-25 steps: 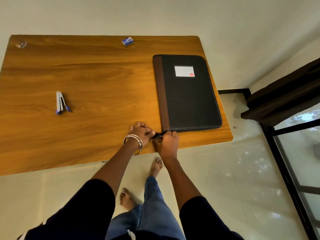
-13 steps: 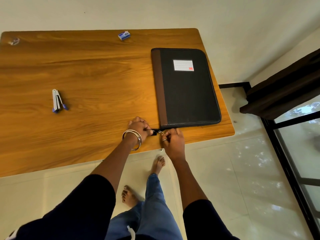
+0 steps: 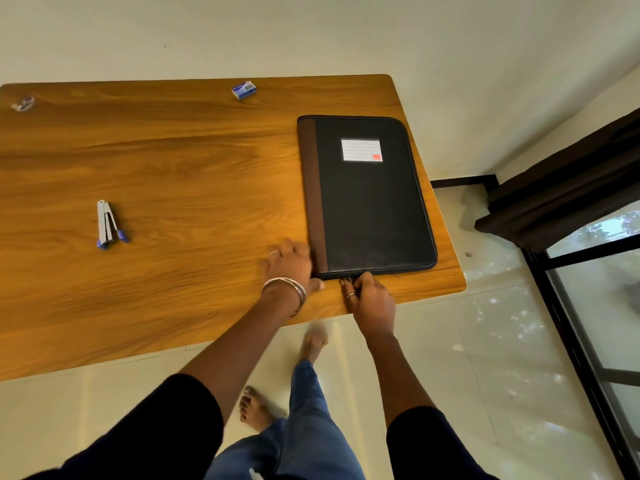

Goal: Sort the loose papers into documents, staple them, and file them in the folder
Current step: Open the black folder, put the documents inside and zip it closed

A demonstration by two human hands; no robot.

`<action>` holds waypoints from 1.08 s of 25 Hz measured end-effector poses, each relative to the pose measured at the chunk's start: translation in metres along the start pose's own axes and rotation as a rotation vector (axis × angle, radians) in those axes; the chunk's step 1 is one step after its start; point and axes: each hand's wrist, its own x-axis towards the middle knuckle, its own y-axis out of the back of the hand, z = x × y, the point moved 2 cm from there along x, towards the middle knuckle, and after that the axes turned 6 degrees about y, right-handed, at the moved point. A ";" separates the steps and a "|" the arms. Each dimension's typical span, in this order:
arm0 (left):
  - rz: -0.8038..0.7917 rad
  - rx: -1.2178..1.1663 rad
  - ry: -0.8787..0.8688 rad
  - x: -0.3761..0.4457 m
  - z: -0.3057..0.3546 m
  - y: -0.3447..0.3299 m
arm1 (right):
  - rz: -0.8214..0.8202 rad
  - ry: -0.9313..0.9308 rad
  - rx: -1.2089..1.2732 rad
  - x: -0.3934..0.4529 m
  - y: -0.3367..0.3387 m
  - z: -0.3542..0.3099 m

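The fingertips of the person's right hand [image 3: 370, 299] are pinched together on a small metal zip pull [image 3: 349, 280] at the near edge of a closed black leather-look zip folder with a brown spine strip [image 3: 367, 202]; a ring shows on one finger. The left hand [image 3: 292, 263] lies flat with its fingers spread and a little apart, pressed on the table just beside the folder's near left corner, the thumb touching that corner; thin silver bangles [image 3: 289, 289] circle the wrist. The folder lies flat on the right part of a wooden table with an orange-brown grain top [image 3: 173, 174], its long side running away from the person and its rounded corners close to the table's right edge. A white lined label with a small red mark [image 3: 362, 150] sits on the upper part of the cover. Well apart to the left lies a silver stapler with blue ends [image 3: 107, 225]. Near the far edge rests a small blue and white box [image 3: 243, 89]. At the far left corner is a small blurred object [image 3: 22, 103] that cannot be identified. Below the table edge, bare feet and blue jeans show on a pale tiled floor [image 3: 485, 341].
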 end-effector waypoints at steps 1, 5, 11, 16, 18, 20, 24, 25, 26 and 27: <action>0.045 0.064 -0.071 -0.003 0.016 0.002 | 0.028 0.028 -0.046 -0.003 -0.004 -0.003; 0.030 0.244 -0.196 -0.003 0.047 -0.014 | 0.102 0.136 -0.094 -0.005 -0.014 -0.006; -0.101 0.215 -0.127 0.009 0.055 -0.018 | 0.051 -0.005 -0.139 -0.006 0.009 0.033; -0.140 0.276 -0.081 0.007 0.068 0.001 | 0.117 -0.195 -0.111 0.010 0.039 0.073; -0.072 0.335 -0.123 0.009 0.082 0.007 | 0.092 -0.175 -0.129 0.011 0.040 0.072; -0.007 0.346 -0.192 0.010 0.107 0.009 | 0.079 -0.188 -0.147 0.010 0.037 0.070; -0.056 0.291 -0.332 0.016 0.156 -0.004 | 0.029 -0.183 -0.142 0.010 0.039 0.068; -0.093 0.283 -0.322 0.018 0.161 -0.007 | 0.009 -0.158 -0.169 0.010 0.042 0.073; -0.128 0.255 -0.299 0.020 0.162 -0.007 | 0.007 -0.133 -0.206 0.009 0.046 0.077; -0.163 0.218 -0.275 0.023 0.163 -0.006 | 0.027 -0.125 -0.235 0.009 0.051 0.085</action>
